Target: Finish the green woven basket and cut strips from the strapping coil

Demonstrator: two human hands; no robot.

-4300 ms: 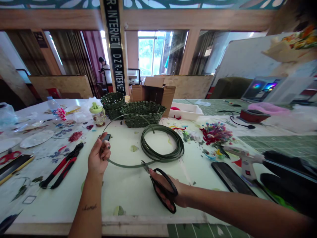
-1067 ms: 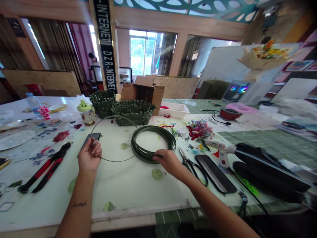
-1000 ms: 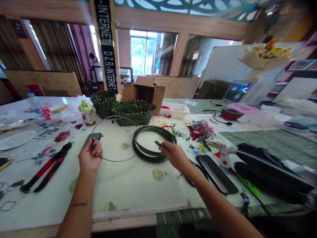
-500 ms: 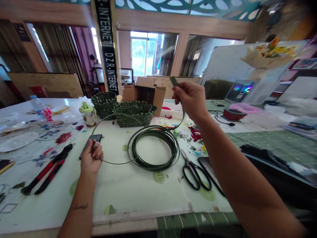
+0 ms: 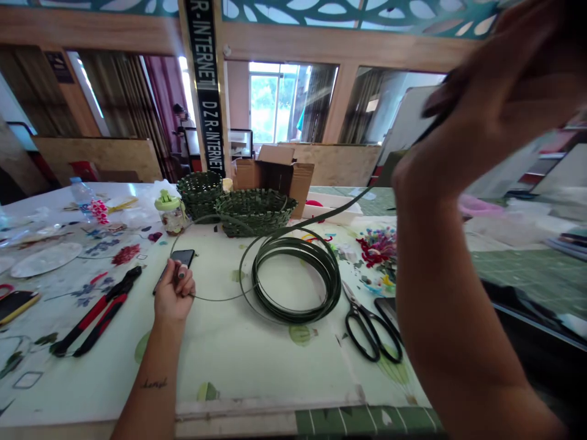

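A coil of flat dark-green weaving strip (image 5: 332, 287) lies on the pale tablecloth in front of me. One end of it rises to the upper right, pulled out by my right hand (image 5: 490, 110), which is lifted high, close to the camera and partly dark and blurred. A thin loop of the same strip runs left to my left hand (image 5: 174, 293). That hand is closed on the loop, its fingers curled, beside a dark phone (image 5: 184, 257) lying on the cloth. Black-handled scissors (image 5: 367, 324) rest just right of the coil.
Two woven green baskets (image 5: 257, 211) stand behind the coil, before an open cardboard box (image 5: 302, 186). Red-handled cutters (image 5: 98, 315) lie at left, near a green-lidded jar (image 5: 172, 217). Coloured scraps (image 5: 378, 247) are scattered at right.
My right hand has moved up, rightward and nearer to the camera, drawing out a longer stretch of strip from the coil. My left hand stays by the phone.
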